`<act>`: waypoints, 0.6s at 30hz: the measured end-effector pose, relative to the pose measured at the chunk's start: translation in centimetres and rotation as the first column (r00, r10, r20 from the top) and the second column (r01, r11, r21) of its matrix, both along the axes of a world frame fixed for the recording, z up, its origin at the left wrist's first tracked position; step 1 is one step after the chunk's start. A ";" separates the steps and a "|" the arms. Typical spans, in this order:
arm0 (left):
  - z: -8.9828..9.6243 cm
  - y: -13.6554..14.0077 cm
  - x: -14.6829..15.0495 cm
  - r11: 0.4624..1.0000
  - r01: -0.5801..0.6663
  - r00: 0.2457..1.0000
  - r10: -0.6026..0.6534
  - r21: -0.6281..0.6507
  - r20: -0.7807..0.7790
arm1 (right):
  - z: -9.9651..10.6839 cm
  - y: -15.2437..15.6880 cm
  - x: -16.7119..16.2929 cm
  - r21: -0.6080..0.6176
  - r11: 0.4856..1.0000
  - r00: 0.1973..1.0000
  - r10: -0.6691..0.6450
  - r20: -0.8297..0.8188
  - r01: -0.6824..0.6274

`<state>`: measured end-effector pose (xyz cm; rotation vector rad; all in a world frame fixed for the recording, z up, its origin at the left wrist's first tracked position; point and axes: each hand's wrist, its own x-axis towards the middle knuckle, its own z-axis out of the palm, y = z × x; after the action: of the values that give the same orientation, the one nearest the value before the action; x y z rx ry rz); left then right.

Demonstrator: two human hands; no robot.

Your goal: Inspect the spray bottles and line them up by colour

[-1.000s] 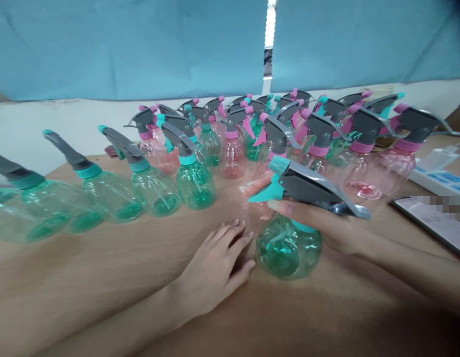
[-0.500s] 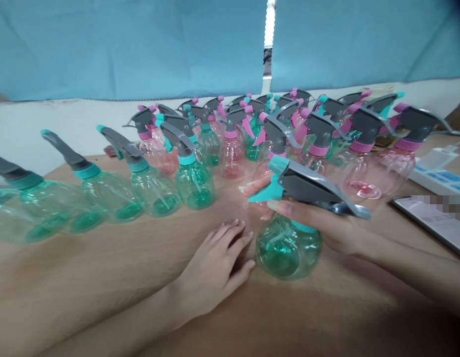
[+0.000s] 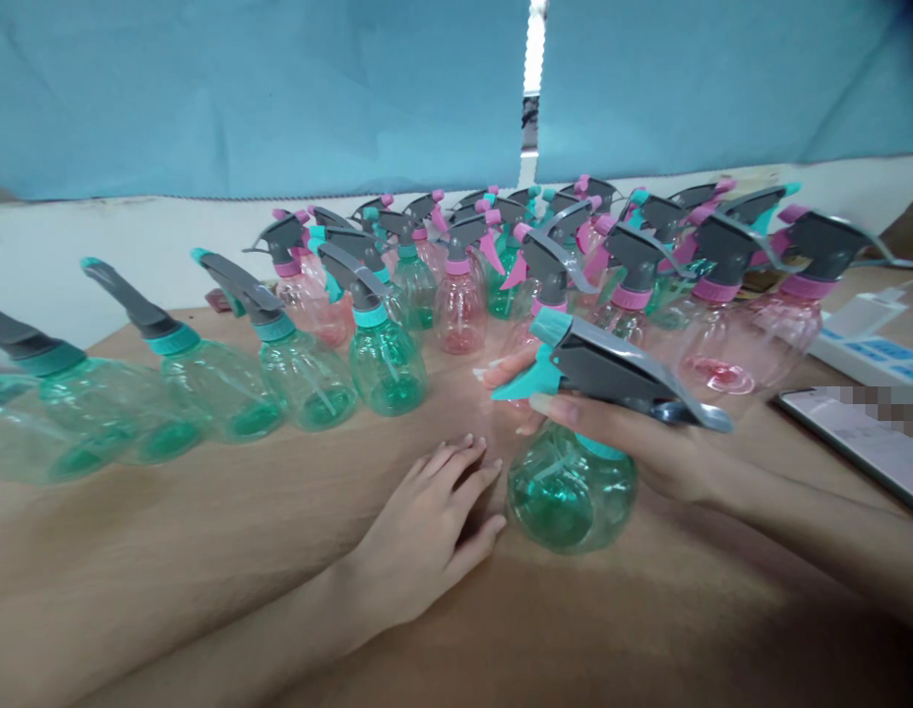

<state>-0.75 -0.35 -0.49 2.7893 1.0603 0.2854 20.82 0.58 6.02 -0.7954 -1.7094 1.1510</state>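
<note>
My right hand (image 3: 634,433) is wrapped round the neck of a green spray bottle (image 3: 567,497), just under its grey sprayer head. The bottle leans, with its turquoise nozzle and trigger facing left. Part of the right fingers is hidden behind the trigger. Lying flat on the wooden table (image 3: 265,560), my left hand (image 3: 427,526) has its fingers apart and holds nothing. Its fingertips are close to the held bottle's left side. Beyond the left hand, a green spray bottle with a turquoise collar (image 3: 389,369) stands upright.
Several green spray bottles (image 3: 227,388) line the left side. Behind them, pink spray bottles (image 3: 460,310) and more green ones crowd the back of the table. A phone (image 3: 855,438) and a white power strip (image 3: 874,349) lie at the right. A blue curtain (image 3: 279,98) hangs behind.
</note>
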 end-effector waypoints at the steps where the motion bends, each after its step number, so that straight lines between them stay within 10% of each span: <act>1: 0.0 0.0 0.0 1.000 0.000 1.000 0.000 0.002 0.004 | 0.0 0.0 0.0 0.009 1.000 1.000 -0.003 -0.003 0.003; 18: 0.0 -0.1 0.0 1.000 -0.005 1.000 0.005 0.006 0.019 | 0.7 -0.2 -0.7 0.033 0.987 0.984 -0.160 0.083 0.157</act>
<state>-0.79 -0.42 -0.48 2.7838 1.0647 0.3157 20.15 0.41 6.72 -0.9581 -1.6937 0.9971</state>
